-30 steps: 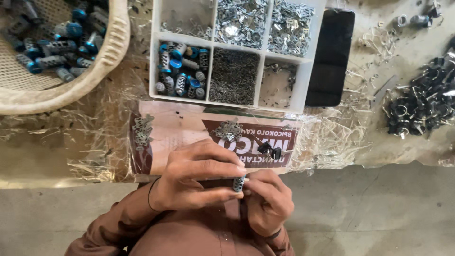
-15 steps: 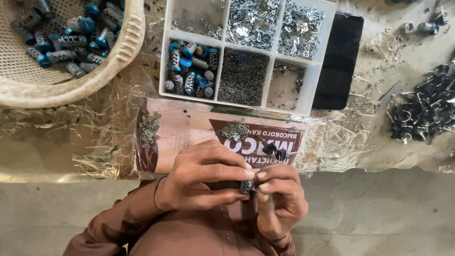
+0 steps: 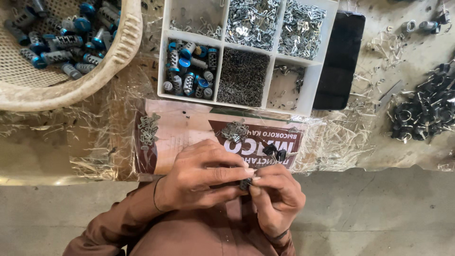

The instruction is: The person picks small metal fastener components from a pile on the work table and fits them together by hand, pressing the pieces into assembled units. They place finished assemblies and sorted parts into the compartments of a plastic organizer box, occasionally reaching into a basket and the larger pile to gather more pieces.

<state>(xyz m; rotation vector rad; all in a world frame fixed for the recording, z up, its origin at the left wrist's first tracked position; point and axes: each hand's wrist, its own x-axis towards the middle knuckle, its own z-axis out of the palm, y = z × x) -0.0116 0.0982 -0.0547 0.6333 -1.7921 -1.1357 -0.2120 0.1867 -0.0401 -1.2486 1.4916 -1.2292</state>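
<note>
At lower centre of the frame, I am pinching a small dark metal part [image 3: 245,183] between both hands; left hand [image 3: 201,176] and right hand [image 3: 277,196] are each clamping it in their grip; the white compartment tray [image 3: 270,83] is sitting above on the table.

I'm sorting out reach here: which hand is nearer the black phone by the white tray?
Right. The right hand sits below and left of the black phone; the left hand lies farther left, past the right one.
</note>
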